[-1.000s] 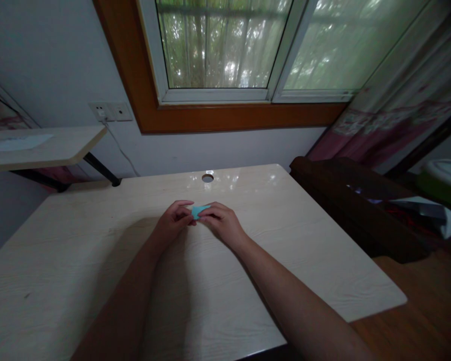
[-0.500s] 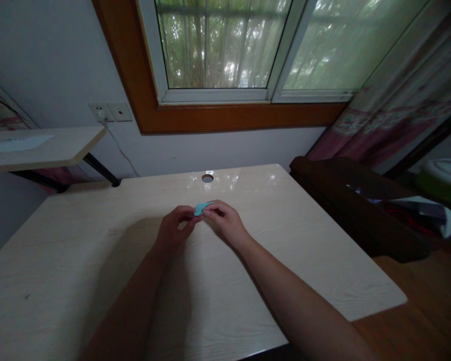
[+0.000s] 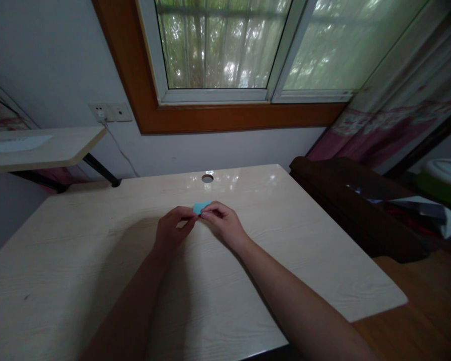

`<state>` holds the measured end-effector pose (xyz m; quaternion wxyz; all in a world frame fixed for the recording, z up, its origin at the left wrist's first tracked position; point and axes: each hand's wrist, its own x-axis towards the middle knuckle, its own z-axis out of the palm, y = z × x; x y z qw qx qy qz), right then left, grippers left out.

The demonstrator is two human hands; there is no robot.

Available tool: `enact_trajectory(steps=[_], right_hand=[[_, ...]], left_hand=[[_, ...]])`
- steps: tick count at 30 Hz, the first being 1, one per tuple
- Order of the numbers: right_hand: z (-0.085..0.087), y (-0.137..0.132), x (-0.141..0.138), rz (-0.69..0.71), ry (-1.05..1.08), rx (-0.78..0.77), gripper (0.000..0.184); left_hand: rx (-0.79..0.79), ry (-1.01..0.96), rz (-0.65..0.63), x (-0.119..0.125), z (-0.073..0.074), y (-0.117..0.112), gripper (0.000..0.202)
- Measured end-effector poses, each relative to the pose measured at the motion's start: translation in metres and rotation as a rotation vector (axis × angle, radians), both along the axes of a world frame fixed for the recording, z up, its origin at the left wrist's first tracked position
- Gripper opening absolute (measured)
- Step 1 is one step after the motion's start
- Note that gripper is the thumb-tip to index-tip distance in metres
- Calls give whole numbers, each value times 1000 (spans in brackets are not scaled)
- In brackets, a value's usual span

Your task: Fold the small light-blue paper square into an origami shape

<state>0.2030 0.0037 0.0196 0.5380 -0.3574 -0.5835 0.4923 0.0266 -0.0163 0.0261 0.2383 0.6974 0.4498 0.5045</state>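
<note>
A small teal piece of folded paper (image 3: 200,207) is held just above the pale wooden table (image 3: 97,260), near its middle. My left hand (image 3: 172,230) pinches the paper's left edge with curled fingers. My right hand (image 3: 223,224) pinches its right edge, fingertips pressed together over it. Most of the paper is hidden behind my fingers; only its top part shows between the two hands.
A round cable hole (image 3: 207,177) lies in the table near its far edge. A second light tabletop (image 3: 41,145) stands at the left under a wall socket (image 3: 110,112). Dark wooden furniture (image 3: 353,200) borders the table's right side. A window (image 3: 248,45) is behind.
The paper has been turned and lifted slightly between my fingers, so more of its top edge shows. Both hands stayed in nearly the same place on the table.
</note>
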Motion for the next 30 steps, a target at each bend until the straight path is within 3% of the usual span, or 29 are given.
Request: enact_trajectory(steps=[10,14,19,22,30], right_hand=[[1,-1,-1,-2,81,-79,16],[-2,0,-1,-22,73,-90,16],[-3,-2,-2,101,117,-123,18],[-3,-3,-3,140,150,-132,19],[-4,-3,-3,88,113,-112,17]], left_hand=[[-56,-81,-126,0,-2,0,14],[-137,-253,-164,0,-6,0,17],[-302,-470,-205,6,-10,4,27],[-318,-487,-226,7,-11,6,31],[-305,-472,-216,7,-14,7,40]])
